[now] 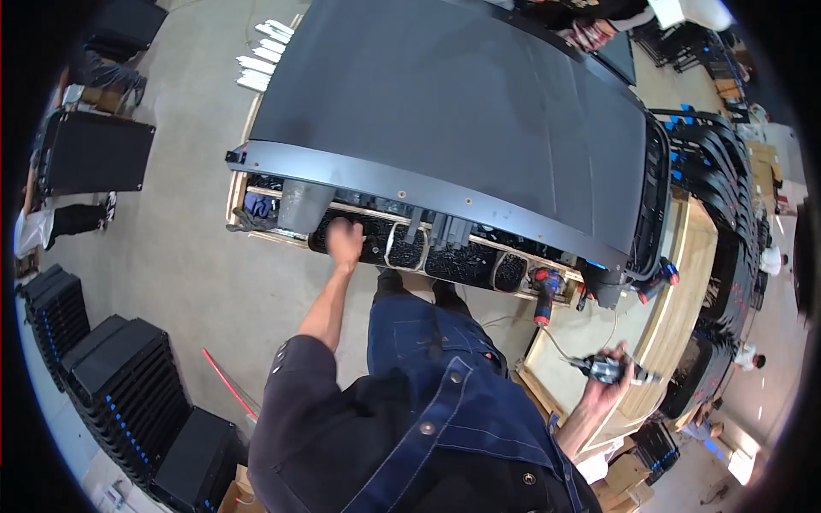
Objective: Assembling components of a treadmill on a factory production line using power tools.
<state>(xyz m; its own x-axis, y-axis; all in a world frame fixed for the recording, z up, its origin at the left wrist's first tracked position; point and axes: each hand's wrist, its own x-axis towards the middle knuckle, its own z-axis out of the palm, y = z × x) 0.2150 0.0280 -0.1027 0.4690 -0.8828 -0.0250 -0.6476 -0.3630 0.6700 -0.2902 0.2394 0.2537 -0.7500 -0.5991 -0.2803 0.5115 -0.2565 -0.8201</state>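
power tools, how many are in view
3: a dark tool in the right hand; a drill left and another drill right of the near right corner of the panel. Others may be hidden.

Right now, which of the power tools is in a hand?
The dark tool, in the right hand. The red-ended drill and the red-and-blue tool farther right are both unheld.

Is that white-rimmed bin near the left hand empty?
Not empty: the white-rimmed bin shows small dark pieces inside; how full, I cannot tell.
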